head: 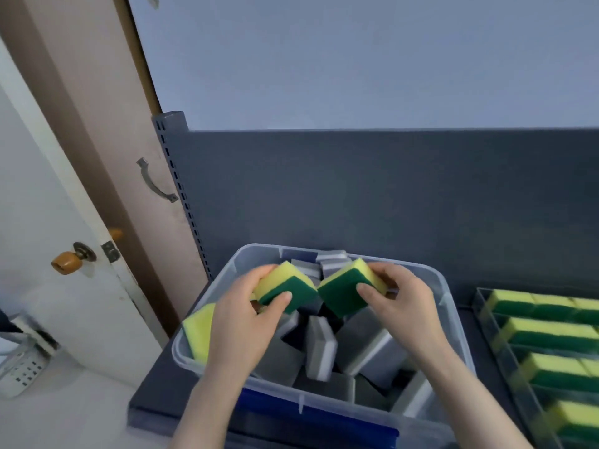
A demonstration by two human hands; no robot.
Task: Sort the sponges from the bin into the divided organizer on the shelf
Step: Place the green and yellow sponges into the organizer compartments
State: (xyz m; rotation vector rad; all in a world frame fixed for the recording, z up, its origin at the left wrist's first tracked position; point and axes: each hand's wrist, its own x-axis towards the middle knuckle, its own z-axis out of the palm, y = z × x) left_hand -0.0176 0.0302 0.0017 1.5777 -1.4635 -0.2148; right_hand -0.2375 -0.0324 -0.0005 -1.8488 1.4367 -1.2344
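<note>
A clear plastic bin point(453, 322) stands on the dark shelf, filled with several grey sponges point(319, 346). Over the bin, my left hand point(241, 322) grips a yellow-and-green sponge point(285, 288). My right hand point(402, 301) grips a second yellow-and-green sponge point(345, 291) beside it, the two sponges nearly touching. Another yellow-and-green sponge point(199, 332) leans against the bin's left wall. The divided organizer point(486, 314) lies at the right, its rows holding several yellow-and-green sponges point(544, 332).
A dark back panel point(356, 196) rises behind the bin, with a perforated upright point(176, 176) at its left. A door with a brown knob point(66, 262) stands open at the left. A white power strip point(19, 372) lies on the pale surface at lower left.
</note>
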